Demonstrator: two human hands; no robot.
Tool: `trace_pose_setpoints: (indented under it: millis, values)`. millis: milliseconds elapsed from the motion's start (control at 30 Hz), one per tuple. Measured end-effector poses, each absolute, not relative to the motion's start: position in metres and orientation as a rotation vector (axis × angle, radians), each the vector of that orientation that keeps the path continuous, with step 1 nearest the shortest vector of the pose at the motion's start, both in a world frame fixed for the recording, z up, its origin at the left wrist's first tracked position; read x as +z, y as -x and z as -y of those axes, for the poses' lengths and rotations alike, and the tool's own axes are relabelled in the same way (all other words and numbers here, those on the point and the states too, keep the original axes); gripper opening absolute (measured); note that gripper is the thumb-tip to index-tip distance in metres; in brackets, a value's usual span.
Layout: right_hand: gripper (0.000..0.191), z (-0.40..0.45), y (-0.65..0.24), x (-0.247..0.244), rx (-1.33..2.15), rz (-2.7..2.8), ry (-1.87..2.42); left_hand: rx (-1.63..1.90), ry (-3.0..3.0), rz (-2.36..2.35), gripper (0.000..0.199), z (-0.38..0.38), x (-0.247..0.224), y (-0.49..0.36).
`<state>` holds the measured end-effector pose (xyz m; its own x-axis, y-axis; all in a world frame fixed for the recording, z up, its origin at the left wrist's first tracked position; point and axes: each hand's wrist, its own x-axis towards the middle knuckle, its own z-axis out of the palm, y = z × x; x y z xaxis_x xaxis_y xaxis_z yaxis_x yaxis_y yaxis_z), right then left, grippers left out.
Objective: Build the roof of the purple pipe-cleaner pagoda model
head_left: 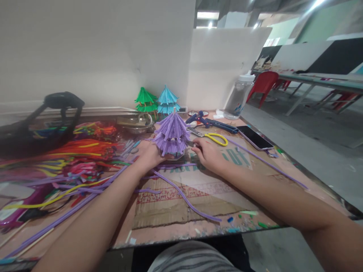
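A purple tiered tower of pipe cleaners [172,130] stands upright on a small clear base at the middle of the table. My left hand [151,154] is closed around its lower left side, with the fingertips partly hidden behind the tower. On the other side, my right hand [209,154] pinches a small dark metal tool [191,144], its tip close to the lower purple tier. Whether that tip touches the tier I cannot tell. Under both hands lies a piece of cardboard [159,215], with loose purple pipe cleaners [184,198] across it.
Behind stand green [145,100] and blue [168,99] towers. Yellow-handled scissors [217,139], a blue glue gun [202,119], a phone [255,138] and a clear bottle [238,98] lie or stand to the right. Bundled coloured pipe cleaners [90,149] and a blurred black object [64,102] occupy the left.
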<state>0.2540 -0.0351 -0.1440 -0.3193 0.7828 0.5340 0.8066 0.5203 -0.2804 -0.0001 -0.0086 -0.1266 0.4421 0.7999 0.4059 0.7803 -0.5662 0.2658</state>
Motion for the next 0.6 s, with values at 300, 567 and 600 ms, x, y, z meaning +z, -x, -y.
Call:
trace_pose_setpoints:
  millis: [300, 567, 600]
  values:
    - [0.031, 0.0347, -0.2538, -0.1431, -0.079, 2.137, 1.293, 0.75, -2.632, -1.447, 0.042, 0.0104, -0.1236, 0.0]
    - [0.029, 0.034, -0.254, -0.1448, -0.133, 2.129, 1.245, 0.759, -2.623, -1.436, 0.035, 0.0104, -0.1234, -0.0005]
    - [0.03, 0.0341, -0.2539, -0.1447, -0.141, 2.129, 1.245, 0.764, -2.612, -1.443, 0.034, 0.0105, -0.1233, -0.0006]
